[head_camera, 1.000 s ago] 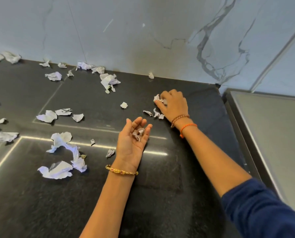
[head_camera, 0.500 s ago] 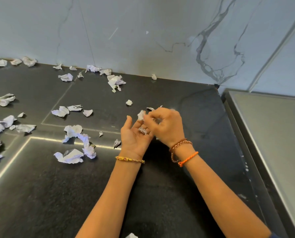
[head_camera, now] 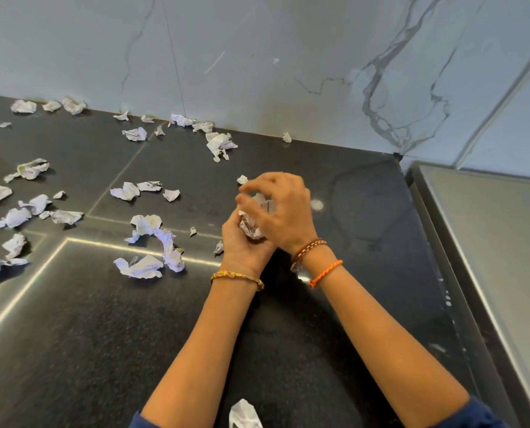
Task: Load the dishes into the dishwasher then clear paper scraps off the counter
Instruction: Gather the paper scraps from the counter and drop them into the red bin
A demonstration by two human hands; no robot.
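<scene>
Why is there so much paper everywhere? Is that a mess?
Yes. Crumpled paper scraps litter the black counter, mostly on its left side and along the wall. The left hand and right hand hold a gathered wad.

Glossy black speckled stone counter (head_camera: 72,350), thin seam lines crossing it, butts against the pale marble wall. White crumpled paper scraps scattered across its left half: row of small ones (head_camera: 72,105) along the wall edge, loose cluster (head_camera: 16,216) at far left, bigger torn pieces (head_camera: 140,267) mid-counter. One lone scrap (head_camera: 286,137) at the wall, another (head_camera: 243,413) at the near edge.
</scene>
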